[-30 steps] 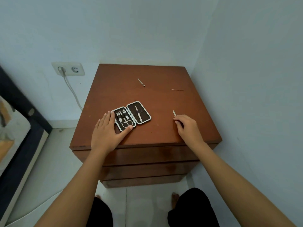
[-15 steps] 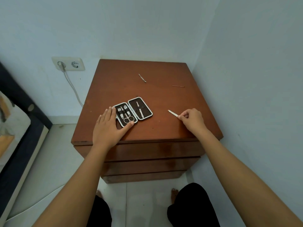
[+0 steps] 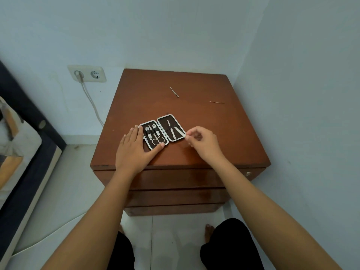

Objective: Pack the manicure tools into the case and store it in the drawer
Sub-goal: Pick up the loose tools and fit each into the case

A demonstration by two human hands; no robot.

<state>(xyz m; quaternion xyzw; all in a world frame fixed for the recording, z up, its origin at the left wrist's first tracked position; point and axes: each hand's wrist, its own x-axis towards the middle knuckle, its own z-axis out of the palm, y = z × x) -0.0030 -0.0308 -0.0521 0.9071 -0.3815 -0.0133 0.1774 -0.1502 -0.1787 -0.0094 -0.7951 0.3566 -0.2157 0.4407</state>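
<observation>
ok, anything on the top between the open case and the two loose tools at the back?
Head view: nothing, just bare wood between the case and the two loose tools.

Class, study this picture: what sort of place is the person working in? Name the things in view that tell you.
Probably a bedroom corner in a home. A wooden bedside cabinet with drawer fronts stands against plain painted walls, what looks like a bed edge lies at the left, and a wall socket has a cable plugged in.

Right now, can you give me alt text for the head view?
A right hand holds a thin metal tool over the open case on a wooden nightstand, while the left hand steadies the case. Two tools lie loose farther back.
</observation>
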